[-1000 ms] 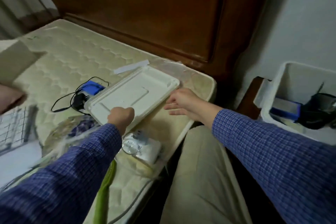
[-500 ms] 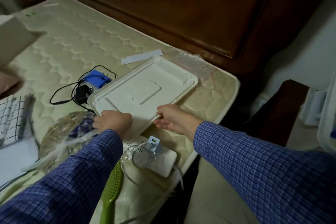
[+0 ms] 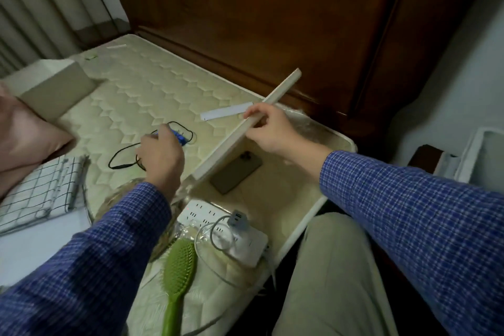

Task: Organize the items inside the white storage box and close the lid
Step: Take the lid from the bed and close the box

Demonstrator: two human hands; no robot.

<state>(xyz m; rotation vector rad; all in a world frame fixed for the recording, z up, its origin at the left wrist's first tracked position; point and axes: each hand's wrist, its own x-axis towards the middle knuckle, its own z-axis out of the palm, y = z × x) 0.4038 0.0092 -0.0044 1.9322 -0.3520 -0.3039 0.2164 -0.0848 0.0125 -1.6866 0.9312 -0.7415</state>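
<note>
We see the white lid [image 3: 246, 128] tilted up on edge over the mattress [image 3: 152, 95], its lower corner near the left wrist. The right hand [image 3: 268, 128] pinches its upper edge, fingers curled round it. The left hand [image 3: 161, 155] reaches over the blue charger [image 3: 178, 136] and black cable [image 3: 122, 155]; its grip we cannot tell. A phone [image 3: 236, 172] lies beneath the lid. The storage box [image 3: 488, 155] stands well apart at right.
</note>
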